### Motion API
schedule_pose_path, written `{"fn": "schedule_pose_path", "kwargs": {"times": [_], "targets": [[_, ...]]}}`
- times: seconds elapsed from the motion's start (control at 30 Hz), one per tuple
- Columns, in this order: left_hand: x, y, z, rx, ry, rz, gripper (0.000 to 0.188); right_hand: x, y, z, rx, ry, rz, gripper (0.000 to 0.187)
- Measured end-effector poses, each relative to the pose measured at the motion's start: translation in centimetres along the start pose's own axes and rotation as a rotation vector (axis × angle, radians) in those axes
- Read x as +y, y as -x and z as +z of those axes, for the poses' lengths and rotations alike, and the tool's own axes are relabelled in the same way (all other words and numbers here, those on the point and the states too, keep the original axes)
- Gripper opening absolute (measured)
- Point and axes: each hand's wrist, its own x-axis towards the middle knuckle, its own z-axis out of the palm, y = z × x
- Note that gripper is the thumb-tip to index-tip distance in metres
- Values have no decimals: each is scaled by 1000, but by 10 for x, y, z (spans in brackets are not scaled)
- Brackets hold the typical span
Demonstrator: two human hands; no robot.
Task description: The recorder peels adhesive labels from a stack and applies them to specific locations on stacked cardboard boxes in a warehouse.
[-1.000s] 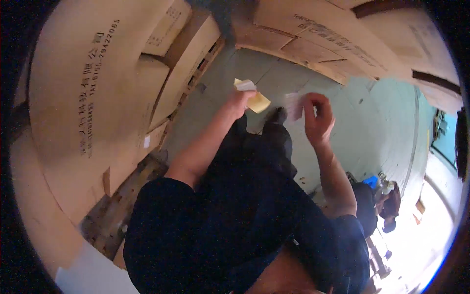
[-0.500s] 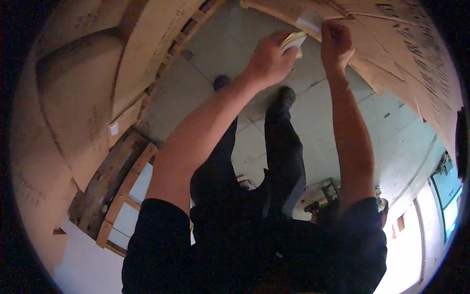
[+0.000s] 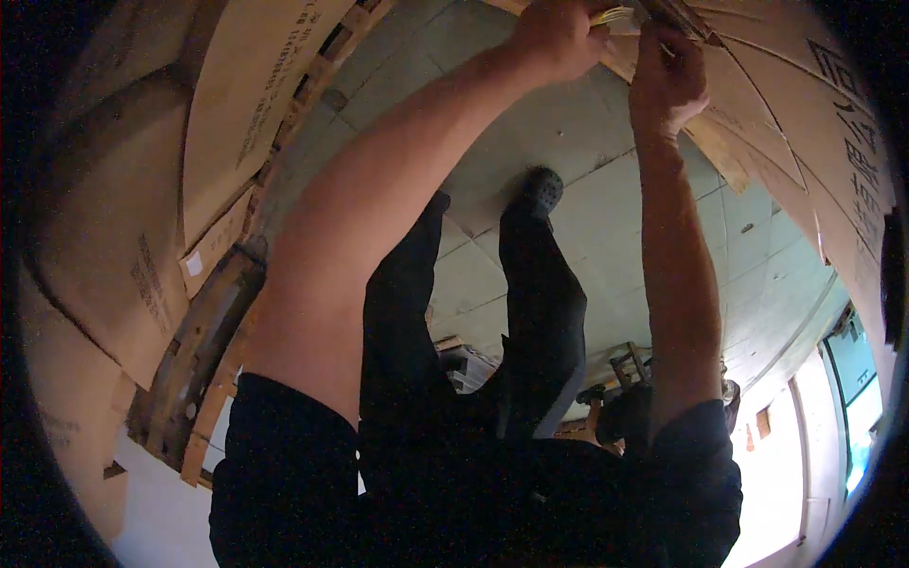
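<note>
My left hand (image 3: 557,43) is closed on a small stack of pale yellow and white paper slips (image 3: 617,16), at the top of the view. Close by on the right, my right hand (image 3: 668,83) is raised against the cardboard carton (image 3: 757,95), its fingers curled together. Whatever those fingers pinch, if anything, is hidden. The slips reach toward the right hand, next to the carton's lower edge.
More large cartons (image 3: 256,85) stand on a wooden pallet (image 3: 194,364) along the left. Grey floor tiles (image 3: 606,227) run between the two rows. Behind my legs lies some dark equipment (image 3: 620,398). At the lower right is a bright doorway (image 3: 776,473).
Both hands have moved up in the view, the left one also rightward with the slips, nearer to the right hand. The carton on the right now looks closer.
</note>
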Motion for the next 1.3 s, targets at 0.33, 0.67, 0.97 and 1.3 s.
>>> {"fn": "schedule_pose_path", "kwargs": {"times": [0.33,0.67,0.97,1.3], "targets": [[-58,-12,33,57,421,26,35,-3,14,-5,66,-153,113,14],[-43,147,43,-31,527,-387,23,-18,-30,24,-647,599,-509,23],[-1,222,6,-99,852,-675,21,-15,-7,7,-826,292,-442,19],[31,209,-34,-155,889,-732,24,12,-38,6,-652,-103,-45,26]]}}
